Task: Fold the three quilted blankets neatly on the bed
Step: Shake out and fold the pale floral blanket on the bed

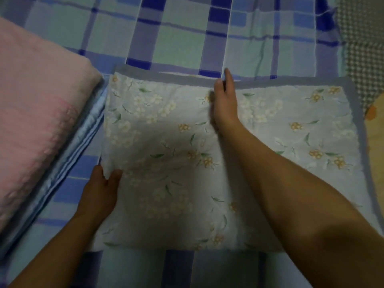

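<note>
We see the blue, green and white checked bed sheet (187, 38) filling the view from edge to edge, lying under everything else. On its middle lies the pale blue quilted blanket with white and yellow flowers and a grey border (166, 173), folded into a flat rectangle whose grey edge runs along the far side and down the right side. To the left of it, near but not overlapping, sits the folded pink quilted blanket (37, 121), thick and rounded at its fold, resting on top of a folded light blue satin-edged blanket (83, 142) whose layered edges stick out beside it. At the far right we make out a checked brown and white fabric (361, 59), touching the floral blanket's corner. Our right hand (225, 104) reaches across the floral blanket to its far edge, fingers straight and pressed flat against the grey border, gripping nothing. Our left hand (101, 190) is at the left edge of the same blanket, thumb on top and fingers tucked beneath, pinching the folded corner.
</note>
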